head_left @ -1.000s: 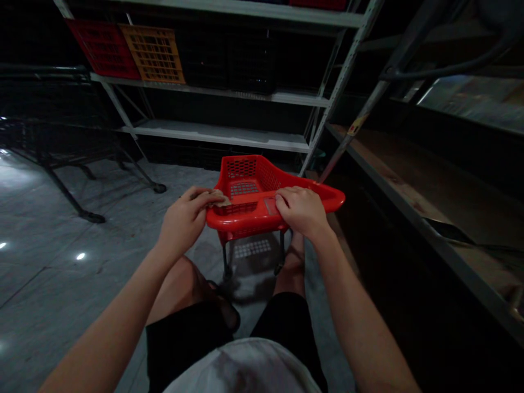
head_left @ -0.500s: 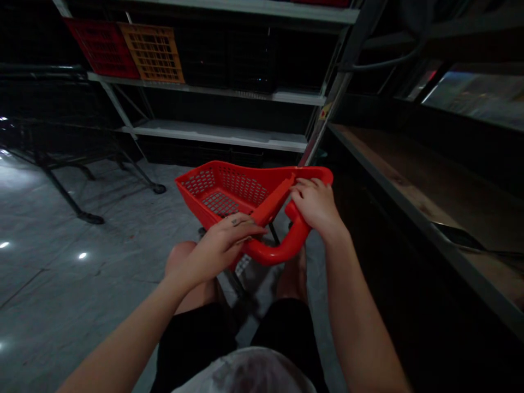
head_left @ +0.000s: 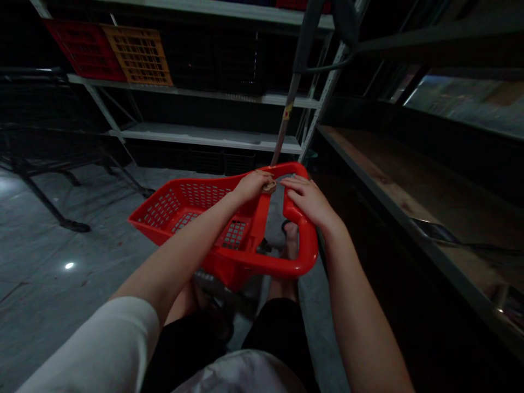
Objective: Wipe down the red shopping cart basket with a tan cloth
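Observation:
A small red plastic shopping cart [head_left: 196,191] with perforated basket walls stands before my legs, its looped handle [head_left: 309,251] towards me. My left hand [head_left: 254,185] reaches across the basket to the far side where basket and handle meet. Its fingers are closed on a crumpled brown cloth [head_left: 270,187], pressed against the red plastic. On the right side of the handle lies my right hand [head_left: 309,201], its fingers curled over the bar towards the gap inside the loop. The undersides of its fingertips are hidden.
Metal shelving [head_left: 204,135] at the back holds a red crate [head_left: 85,52] and a yellow crate [head_left: 141,54]. A dark wheeled cart [head_left: 45,196] stands left. To the right runs a wooden shelf [head_left: 380,169] with a phone [head_left: 434,230] on it. A grey pole [head_left: 284,123] stands behind the handle.
My left hand has moved from the near side of the handle to the far side with the brown cloth. The cart has turned, its basket swinging left; my right hand stays at the handle.

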{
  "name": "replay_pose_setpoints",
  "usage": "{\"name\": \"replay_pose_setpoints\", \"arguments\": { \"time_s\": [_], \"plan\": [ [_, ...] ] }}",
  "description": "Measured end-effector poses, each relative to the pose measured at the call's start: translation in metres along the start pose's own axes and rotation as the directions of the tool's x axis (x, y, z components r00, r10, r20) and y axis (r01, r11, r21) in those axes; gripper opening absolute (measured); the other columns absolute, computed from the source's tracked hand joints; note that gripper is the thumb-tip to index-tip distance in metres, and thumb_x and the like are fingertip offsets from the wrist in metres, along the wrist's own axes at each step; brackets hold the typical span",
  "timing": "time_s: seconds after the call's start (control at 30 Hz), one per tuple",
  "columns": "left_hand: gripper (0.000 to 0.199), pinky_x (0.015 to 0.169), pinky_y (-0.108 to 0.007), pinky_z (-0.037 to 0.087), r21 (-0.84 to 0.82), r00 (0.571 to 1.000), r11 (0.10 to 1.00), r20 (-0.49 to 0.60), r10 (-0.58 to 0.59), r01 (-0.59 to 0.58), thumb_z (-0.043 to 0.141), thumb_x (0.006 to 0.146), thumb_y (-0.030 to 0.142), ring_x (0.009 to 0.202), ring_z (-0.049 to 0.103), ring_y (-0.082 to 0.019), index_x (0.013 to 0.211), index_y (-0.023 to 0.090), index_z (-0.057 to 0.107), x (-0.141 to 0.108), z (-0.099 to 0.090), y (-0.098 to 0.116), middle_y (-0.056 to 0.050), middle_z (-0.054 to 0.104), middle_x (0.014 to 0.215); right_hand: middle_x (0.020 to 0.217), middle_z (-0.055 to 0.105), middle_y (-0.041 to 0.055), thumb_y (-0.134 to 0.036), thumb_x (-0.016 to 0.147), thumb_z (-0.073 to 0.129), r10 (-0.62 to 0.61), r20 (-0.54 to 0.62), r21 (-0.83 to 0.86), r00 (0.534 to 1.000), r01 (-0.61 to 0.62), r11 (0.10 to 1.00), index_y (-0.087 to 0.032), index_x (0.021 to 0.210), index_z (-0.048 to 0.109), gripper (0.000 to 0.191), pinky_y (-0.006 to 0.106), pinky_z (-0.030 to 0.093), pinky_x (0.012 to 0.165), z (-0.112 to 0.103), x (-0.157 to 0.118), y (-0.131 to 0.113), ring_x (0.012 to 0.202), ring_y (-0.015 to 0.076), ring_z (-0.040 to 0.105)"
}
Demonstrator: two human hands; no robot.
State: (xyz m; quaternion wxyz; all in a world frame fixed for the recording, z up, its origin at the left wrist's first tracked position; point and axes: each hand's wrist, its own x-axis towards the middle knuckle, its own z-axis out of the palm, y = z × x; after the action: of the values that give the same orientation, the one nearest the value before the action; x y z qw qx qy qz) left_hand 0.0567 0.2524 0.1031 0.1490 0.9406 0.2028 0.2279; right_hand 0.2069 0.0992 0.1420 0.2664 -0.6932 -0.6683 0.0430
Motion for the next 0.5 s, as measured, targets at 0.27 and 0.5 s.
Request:
{"name": "replay_pose_setpoints", "arguments": {
  "time_s": [0.27,0.5],
  "plan": [
    [0.048,0.113,-0.037,0.050,0.045,0.990,0.999,0.136,0.023,-0.029,0.048,0.091,0.006,0.128,0.066,-0.023,0.124,0.025,0.077,-0.078,-0.023,0.043,-0.006,0.071,0.138,0.161,0.052,0.0084,-0.031,0.096,0.052,0.065,-0.143,0.014,0.988,-0.064,0.998,-0.028,0.132,0.075,0.043,0.053,0.032,0.126,0.009,-0.003,0.014,0.150,0.0299,0.045],
    [0.018,0.116,-0.032,0.047,-0.242,0.961,0.963,0.215,0.173,-0.119,0.063,0.097,0.026,0.136,0.061,-0.021,0.110,0.024,0.076,-0.128,-0.044,0.071,-0.006,0.072,0.133,0.146,0.064,0.0095,-0.033,0.096,0.050,0.014,-0.090,-0.014,0.996,-0.015,1.000,-0.028,0.125,0.078,0.040,0.053,0.029,0.127,0.004,-0.002,0.022,0.145,0.0291,0.048]
  ]
}}
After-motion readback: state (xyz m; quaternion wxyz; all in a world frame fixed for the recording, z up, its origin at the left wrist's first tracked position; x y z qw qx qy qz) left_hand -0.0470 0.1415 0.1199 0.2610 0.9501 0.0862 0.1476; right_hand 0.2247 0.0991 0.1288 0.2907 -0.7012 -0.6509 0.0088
